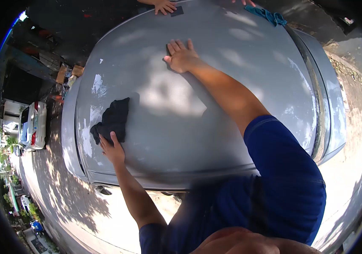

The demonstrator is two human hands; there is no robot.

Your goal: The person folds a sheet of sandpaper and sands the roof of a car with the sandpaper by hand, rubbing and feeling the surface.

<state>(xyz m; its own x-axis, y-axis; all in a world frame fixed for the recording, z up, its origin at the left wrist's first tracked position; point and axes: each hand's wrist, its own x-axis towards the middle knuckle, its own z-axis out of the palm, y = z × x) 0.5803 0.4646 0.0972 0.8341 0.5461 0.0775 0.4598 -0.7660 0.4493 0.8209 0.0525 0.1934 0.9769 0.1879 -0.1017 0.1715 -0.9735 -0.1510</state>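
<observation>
A grey car roof with whitish patches lies below both hands. My left hand rests at the roof's left part, fingers apart, its fingertips on the lower edge of a crumpled black cloth. Farther forward, near the middle of the roof, my right hand lies flat with its fingers spread. A thin dark edge shows beside and under its fingers; what it belongs to is mostly hidden by the hand.
Across the roof, another person's hand touches the surface beside a dark square sheet. A teal cloth lies at the far right edge, near another person's fingers. A white car stands at left.
</observation>
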